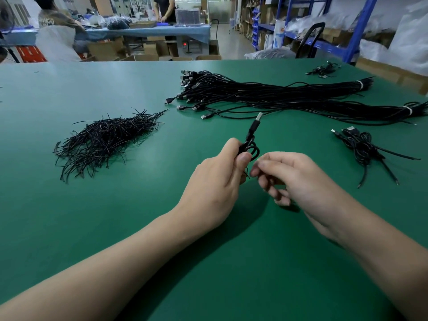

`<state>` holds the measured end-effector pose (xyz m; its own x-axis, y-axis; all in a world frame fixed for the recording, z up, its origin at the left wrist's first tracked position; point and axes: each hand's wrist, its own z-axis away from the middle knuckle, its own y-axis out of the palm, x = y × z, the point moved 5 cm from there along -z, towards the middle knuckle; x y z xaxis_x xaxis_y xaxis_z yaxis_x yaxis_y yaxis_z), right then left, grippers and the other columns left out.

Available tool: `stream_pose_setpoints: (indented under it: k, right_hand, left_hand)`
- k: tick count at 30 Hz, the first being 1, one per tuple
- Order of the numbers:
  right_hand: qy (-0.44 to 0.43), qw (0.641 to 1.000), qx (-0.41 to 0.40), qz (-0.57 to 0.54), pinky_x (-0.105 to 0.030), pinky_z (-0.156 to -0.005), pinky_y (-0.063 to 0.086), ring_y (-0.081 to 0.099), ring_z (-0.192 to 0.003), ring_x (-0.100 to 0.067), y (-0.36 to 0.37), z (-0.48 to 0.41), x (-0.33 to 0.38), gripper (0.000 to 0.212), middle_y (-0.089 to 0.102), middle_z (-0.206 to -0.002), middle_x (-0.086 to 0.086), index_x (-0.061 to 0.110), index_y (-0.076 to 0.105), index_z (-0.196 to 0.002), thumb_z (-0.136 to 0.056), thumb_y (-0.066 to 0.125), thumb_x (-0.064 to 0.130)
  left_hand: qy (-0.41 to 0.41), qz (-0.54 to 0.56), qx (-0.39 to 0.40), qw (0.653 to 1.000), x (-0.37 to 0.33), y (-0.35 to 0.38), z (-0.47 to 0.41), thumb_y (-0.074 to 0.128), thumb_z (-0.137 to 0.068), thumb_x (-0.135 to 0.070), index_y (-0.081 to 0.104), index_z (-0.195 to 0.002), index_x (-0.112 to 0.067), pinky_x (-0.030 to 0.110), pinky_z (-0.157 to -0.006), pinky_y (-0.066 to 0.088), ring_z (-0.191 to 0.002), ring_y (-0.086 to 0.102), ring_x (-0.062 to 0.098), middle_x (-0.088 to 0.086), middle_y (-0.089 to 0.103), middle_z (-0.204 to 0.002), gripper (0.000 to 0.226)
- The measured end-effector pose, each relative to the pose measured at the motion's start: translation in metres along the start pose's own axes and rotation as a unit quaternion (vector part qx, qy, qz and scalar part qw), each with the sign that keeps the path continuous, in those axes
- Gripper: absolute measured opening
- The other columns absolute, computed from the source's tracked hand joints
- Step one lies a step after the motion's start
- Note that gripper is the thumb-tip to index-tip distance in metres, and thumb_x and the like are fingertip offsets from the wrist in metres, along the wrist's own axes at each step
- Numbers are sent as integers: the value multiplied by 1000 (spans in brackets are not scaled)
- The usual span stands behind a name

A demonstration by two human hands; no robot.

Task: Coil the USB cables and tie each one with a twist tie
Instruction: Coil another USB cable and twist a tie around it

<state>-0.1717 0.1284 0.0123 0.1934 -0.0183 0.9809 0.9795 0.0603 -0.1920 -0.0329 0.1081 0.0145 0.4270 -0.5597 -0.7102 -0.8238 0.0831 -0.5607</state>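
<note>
My left hand (217,179) grips a coiled black USB cable (250,144) above the middle of the green table (69,228); its USB plug sticks up and away from me. A thin black twist tie end (247,173) pokes out below the left thumb. My right hand (294,179) is just to the right, its thumb and forefinger pinched together at that tie end, the other fingers curled. A heap of black twist ties (104,140) lies at the left. Long bundles of uncoiled USB cables (266,96) lie at the back.
Several coiled, tied cables (363,147) lie at the right. A small cable bunch (324,70) sits at the far right corner. Beyond the table's far edge are cardboard boxes, blue shelving, another work table and two people.
</note>
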Motion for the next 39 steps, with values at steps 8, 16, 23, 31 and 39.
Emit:
stream_pose_setpoints:
  k: [8, 16, 23, 31, 39]
  right_hand:
    - [7, 996, 80, -28, -21, -41, 36, 54, -56, -11, 1, 3, -4, 7, 64, -71, 0, 14, 69, -89, -93, 67, 19]
    - [-31, 996, 79, 32, -21, -44, 37, 48, -57, -17, -2, 1, -3, 9, 58, -66, 1, 11, 68, -99, -100, 60, 17]
    - [6, 993, 113, -28, -20, -43, 39, 55, -63, -10, -7, 0, -7, 29, 60, -72, -1, 0, 66, -107, -89, 67, 21]
    - [56, 988, 110, -88, -20, -41, 35, 55, -60, -9, -10, 0, -10, 14, 57, -71, 1, 14, 65, -87, -82, 72, 24]
    - [36, 990, 108, -80, -20, -42, 36, 55, -63, -9, -13, 0, -8, 21, 69, -90, -11, 11, 70, -93, -94, 64, 31]
  left_hand:
    - [-10, 3, 5, 1000, -6, -3, 1, 32, -108, -40, 33, -87, -21, 61, -58, 47, -55, 46, 37, -5, 45, -58, 28]
    - [7, 39, 58, 998, -5, 1, 3, 33, -110, -34, 34, -83, -24, 43, -50, 48, -44, 60, 28, -8, 48, -57, 28]
    - [42, 87, 141, 985, -5, -2, 3, 35, -110, -28, 40, -94, -15, 39, -57, 48, -47, 64, 23, 3, 54, -72, 22]
    - [52, 76, 207, 974, 3, -6, 1, 38, -109, -15, 40, -99, -13, 24, -73, 48, -70, 70, 17, 1, 66, -83, 11]
    - [16, 172, 141, 975, 8, -10, -5, 53, -103, -14, 60, -104, -6, 26, -78, 54, -87, 75, 23, 5, 76, -89, 11]
